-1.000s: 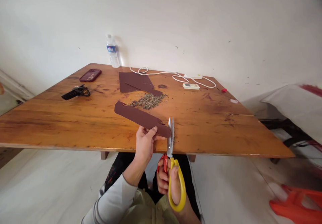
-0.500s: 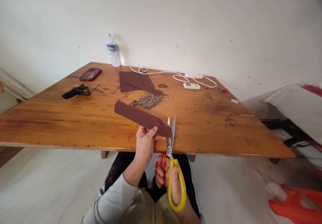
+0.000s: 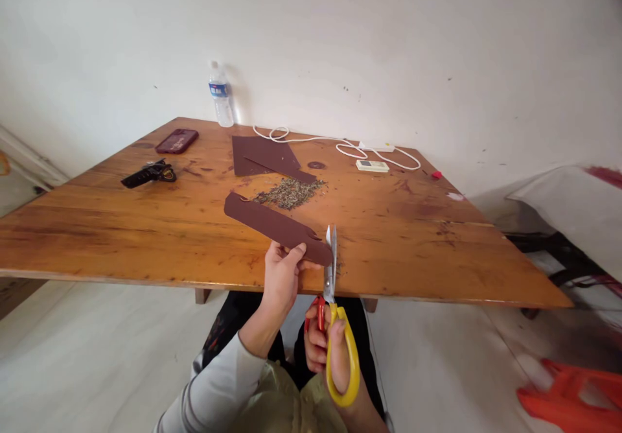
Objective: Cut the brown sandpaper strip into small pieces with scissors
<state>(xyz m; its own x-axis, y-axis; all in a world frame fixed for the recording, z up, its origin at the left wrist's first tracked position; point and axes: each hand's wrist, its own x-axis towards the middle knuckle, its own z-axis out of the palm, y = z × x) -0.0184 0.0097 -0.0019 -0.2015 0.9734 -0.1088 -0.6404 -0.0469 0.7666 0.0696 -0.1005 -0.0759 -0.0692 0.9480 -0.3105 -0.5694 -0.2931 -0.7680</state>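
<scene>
My left hand (image 3: 280, 276) pinches the near end of a long dark brown paper strip (image 3: 272, 224), held above the front edge of the wooden table (image 3: 146, 238). My right hand (image 3: 326, 347) grips scissors (image 3: 335, 329) with one yellow and one red handle. Their blades point upward and are closed at the strip's right end. A pile of small paper shreds (image 3: 289, 193) lies on the table behind the strip.
More brown sheets (image 3: 262, 155) lie further back. A water bottle (image 3: 221, 96) stands by the wall, with a dark red phone (image 3: 177, 140), a black tool (image 3: 148, 174), a white cable (image 3: 311, 140) and a small white device (image 3: 372, 166). An orange object (image 3: 573, 397) lies on the floor right.
The scissor blades opened slightly half a second ago and are closed again at the strip's end. The hands and strip have barely shifted.
</scene>
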